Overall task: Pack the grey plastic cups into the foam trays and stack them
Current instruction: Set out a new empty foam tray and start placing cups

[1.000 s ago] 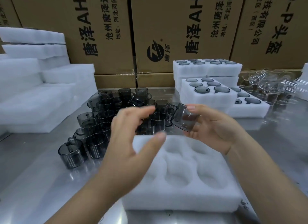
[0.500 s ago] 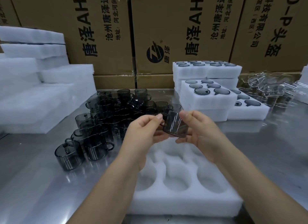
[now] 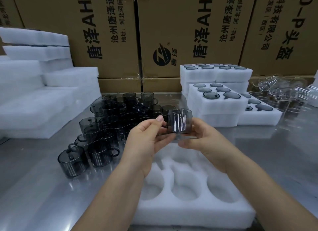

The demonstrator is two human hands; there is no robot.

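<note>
Both hands meet at the centre of the frame around one grey cup [image 3: 179, 121]. The left hand [image 3: 146, 141] pinches it at its left edge, where the handle seems to be, and the right hand [image 3: 204, 139] cups its right side and base with curled fingers. The cup sits upright between the fingertips, held in the air above the far edge of the foam tray [image 3: 197, 215], which fills the lower centre.

The work looks partly done. At the upper right, filled trays [image 3: 215, 108] stand stacked in several layers with grey cups seated in their pockets, and another filled tray [image 3: 261, 118] lies low beside them. The tray under the hands has not been started — every pocket that shows is bare foam, though the wrists hide part of its left side.

Plenty remains. A pile of loose cups [image 3: 120, 113] crowds the metal table [image 3: 34, 187] left of centre, just beyond the left hand, and blank foam pieces [image 3: 34, 93] wait at the far left. The held cup looks bound for one of the empty pockets — the nearest lie directly below it.
</note>
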